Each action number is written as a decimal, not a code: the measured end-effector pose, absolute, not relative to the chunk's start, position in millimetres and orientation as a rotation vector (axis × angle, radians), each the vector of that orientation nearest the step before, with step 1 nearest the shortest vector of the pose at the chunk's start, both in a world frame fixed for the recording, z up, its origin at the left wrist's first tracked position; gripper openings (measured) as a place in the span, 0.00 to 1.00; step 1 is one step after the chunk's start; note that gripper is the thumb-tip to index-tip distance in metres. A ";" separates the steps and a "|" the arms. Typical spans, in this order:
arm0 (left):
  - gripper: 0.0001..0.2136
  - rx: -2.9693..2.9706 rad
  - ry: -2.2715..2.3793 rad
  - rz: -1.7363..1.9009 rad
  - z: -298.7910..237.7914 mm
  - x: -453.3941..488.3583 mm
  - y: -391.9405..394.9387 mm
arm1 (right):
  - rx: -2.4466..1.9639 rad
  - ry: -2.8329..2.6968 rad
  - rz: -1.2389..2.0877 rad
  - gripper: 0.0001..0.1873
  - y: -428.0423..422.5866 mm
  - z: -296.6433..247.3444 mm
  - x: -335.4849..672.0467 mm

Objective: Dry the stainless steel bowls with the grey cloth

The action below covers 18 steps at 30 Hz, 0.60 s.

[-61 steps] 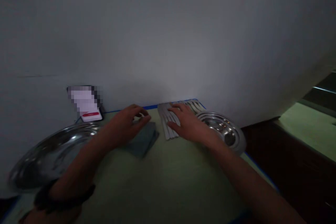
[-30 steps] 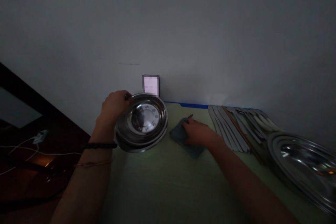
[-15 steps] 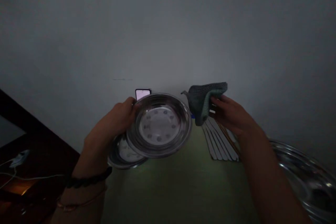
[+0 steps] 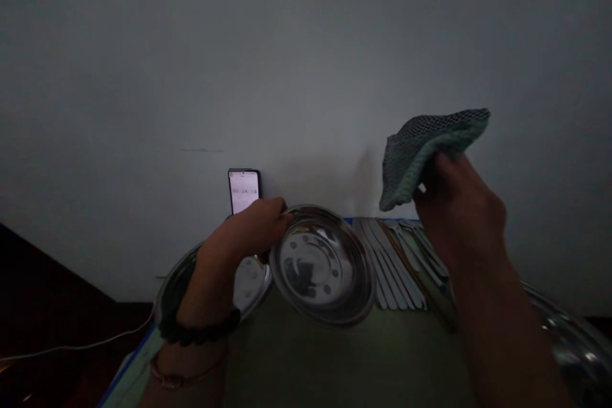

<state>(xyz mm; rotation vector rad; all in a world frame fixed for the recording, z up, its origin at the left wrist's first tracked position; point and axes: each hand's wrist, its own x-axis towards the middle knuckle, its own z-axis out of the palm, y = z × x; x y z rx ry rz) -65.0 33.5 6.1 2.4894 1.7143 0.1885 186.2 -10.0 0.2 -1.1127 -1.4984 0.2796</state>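
Observation:
My left hand grips the rim of a shiny steel bowl, which is tilted so its inside with a ring of dark dots faces me. Up to the right, my right hand is closed on a green-grey cloth with a mesh pattern, held apart from the bowl. Beneath my left wrist a second steel bowl rests on the table, partly hidden by the arm. Just right of the held bowl, several table knives lie side by side.
A phone showing a timer leans against the wall. Chopsticks and other cutlery lie beyond the knives. A large steel basin stands at the right. A white cable runs at the lower left.
My right hand has lifted the cloth up and to the right, away from the bowl. The held bowl has shifted right and down in view and is tilted differently. The view has also shifted.

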 end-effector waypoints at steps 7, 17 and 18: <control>0.15 2.564 1.640 0.364 11.3 -68.2 30.1 | -1.200 -2.114 0.390 0.30 1.7 -17.4 152.2; 0.17 2.767 1.750 0.282 21.5 -53.0 13.9 | -1.477 -1.942 0.107 0.31 16.6 -34.6 134.4; 0.17 2.810 1.756 0.231 22.5 -48.7 11.5 | -1.504 -1.935 0.118 0.26 17.1 -34.1 133.2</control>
